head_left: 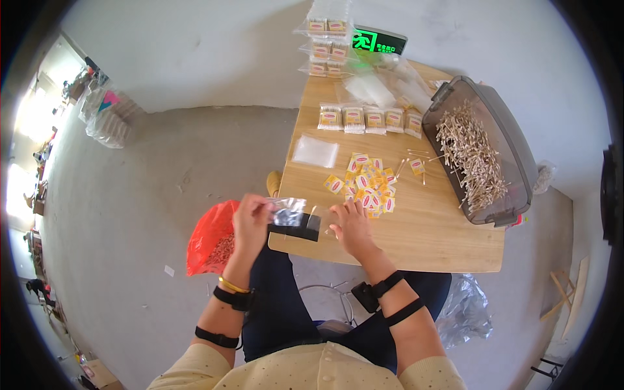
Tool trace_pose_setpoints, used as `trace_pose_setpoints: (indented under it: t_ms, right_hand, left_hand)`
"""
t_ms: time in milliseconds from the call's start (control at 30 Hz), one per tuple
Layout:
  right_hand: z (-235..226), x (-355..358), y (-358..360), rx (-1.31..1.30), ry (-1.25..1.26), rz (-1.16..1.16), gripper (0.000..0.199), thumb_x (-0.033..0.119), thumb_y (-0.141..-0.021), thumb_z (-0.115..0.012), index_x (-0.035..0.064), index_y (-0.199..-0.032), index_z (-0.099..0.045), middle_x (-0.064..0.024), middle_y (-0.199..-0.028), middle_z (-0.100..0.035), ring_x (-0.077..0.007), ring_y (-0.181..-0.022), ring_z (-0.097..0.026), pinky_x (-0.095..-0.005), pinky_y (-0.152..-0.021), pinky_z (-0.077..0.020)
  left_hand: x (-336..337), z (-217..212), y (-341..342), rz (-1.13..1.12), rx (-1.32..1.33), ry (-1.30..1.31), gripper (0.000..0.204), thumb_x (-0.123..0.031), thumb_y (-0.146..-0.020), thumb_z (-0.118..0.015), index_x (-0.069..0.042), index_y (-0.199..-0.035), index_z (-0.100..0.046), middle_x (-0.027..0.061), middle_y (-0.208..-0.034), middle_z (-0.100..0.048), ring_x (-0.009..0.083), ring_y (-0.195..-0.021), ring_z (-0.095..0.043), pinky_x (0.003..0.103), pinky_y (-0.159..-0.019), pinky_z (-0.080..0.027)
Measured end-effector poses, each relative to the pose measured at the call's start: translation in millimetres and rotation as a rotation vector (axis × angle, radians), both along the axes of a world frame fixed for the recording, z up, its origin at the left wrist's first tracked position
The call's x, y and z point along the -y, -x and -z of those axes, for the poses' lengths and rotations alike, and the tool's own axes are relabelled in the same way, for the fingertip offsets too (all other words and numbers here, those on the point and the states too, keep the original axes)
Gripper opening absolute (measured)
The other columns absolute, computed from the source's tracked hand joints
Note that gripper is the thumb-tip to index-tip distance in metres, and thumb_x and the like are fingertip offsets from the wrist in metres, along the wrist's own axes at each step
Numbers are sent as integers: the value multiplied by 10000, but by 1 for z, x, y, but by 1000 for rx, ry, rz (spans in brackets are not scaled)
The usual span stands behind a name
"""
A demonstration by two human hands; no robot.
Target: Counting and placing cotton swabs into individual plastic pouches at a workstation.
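Grey floor [175, 162] and pale walls [214, 52] surround a light wood-toned worktop [422, 244]; at its near left edge, the left hand [252, 211] has thumb and fingers clamped on one end of a small clear plastic bag [288, 212]; the bag extends from those fingertips toward the right, over a black pad [309, 229], and lies to the left of the right hand [354, 226], apart from it; the right hand is low over the worktop, its thumb and forefinger apart; just beyond its fingers sits a heap of yellow-and-white cards [367, 182]; farther off, to the heap's left, lies a stack of clear sleeves [316, 151], with a row of filled packs [374, 121] behind; a grey translucent tub [513, 143] of cotton swabs [471, 156] tilts at the right; a red bag [209, 237] stands left of the left hand, below the worktop.
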State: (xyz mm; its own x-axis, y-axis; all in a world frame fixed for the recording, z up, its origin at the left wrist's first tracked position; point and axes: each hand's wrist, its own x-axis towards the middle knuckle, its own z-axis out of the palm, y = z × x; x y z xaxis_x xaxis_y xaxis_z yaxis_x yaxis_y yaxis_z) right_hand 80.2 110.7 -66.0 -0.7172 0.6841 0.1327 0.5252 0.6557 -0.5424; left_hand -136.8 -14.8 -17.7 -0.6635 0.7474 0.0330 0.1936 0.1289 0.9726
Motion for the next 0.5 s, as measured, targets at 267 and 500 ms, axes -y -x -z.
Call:
trace_pose_setpoints:
  t_ms: [267, 500]
  right_hand:
    - [-13, -62, 43, -127, -80, 138, 205, 173, -768, -763, 98, -914, -641, -146, -1042, -581, -356, -1071, -516, -484, -893, -422]
    - [-63, -51, 61, -381, 20, 117, 302, 272, -835, -759, 76, -1025, -630, -145, -1000, -594, -314, -978, -584, -435, -824, -473]
  left_hand:
    - [67, -35, 43, -118, 116, 26, 41, -36, -959, -595, -22, -987, -569, 66, -866, -703, 93, -698, -628, 222, -608, -488]
    - [63, -42, 32, -72, 227, -73, 63, -75, -957, -624, -39, -982, -579, 72, -873, -708, 108, -702, -647, 240, -637, -518]
